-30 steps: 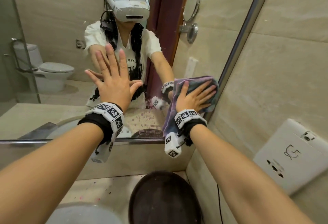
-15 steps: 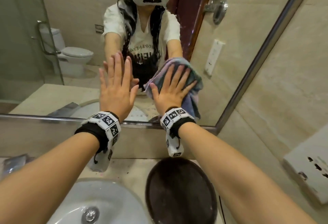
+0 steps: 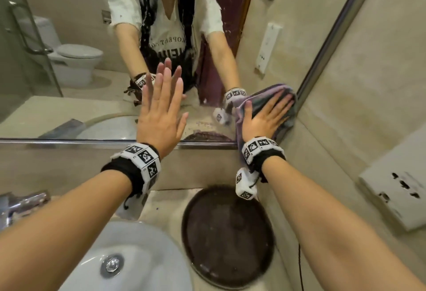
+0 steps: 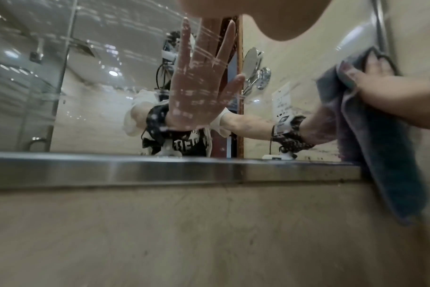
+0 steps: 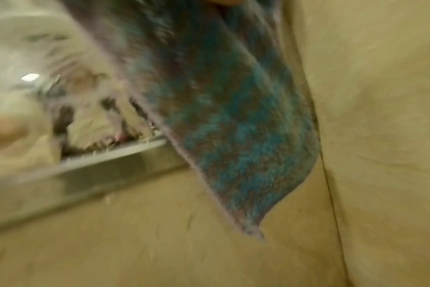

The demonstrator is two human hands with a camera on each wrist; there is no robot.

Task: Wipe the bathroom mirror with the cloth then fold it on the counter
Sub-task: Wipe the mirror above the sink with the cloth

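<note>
The wall mirror has a steel frame and streaky glass. A purple and blue cloth is spread against the mirror's lower right corner. My right hand presses flat on it with straight fingers. Part of the cloth hangs below the frame over the tiled wall, and the right wrist view shows that hanging corner blurred. My left hand lies flat on the glass left of the cloth, fingers straight and holding nothing.
A white basin sits below on the beige counter, with a round dark tray to its right. A chrome tap stands at the left. A white wall socket is on the right wall.
My right hand slid the cloth left toward the left hand, then right again into the mirror's lower right corner. The left hand stayed flat on the glass. My view tilted downward.
</note>
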